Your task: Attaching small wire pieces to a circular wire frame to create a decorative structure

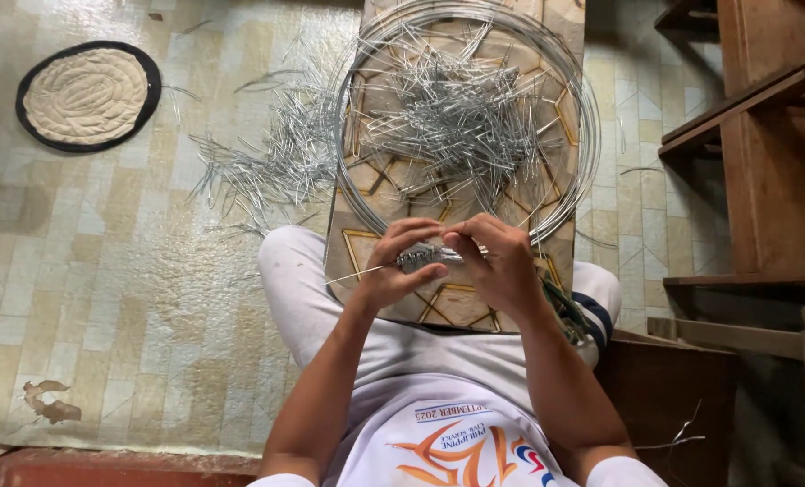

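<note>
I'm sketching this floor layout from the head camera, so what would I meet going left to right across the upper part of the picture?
Round woven mat → loose heap of cut wire pieces on the floor → coil of wire on the patterned board → wooden steps.

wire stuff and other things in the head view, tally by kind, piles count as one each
wire coil: 1
piles of cut wire pieces: 2, one on the board, one on the floor
wire bundle held by the left hand and right hand, at: 1
patterned board: 1
round mat: 1
Total: 6
</note>
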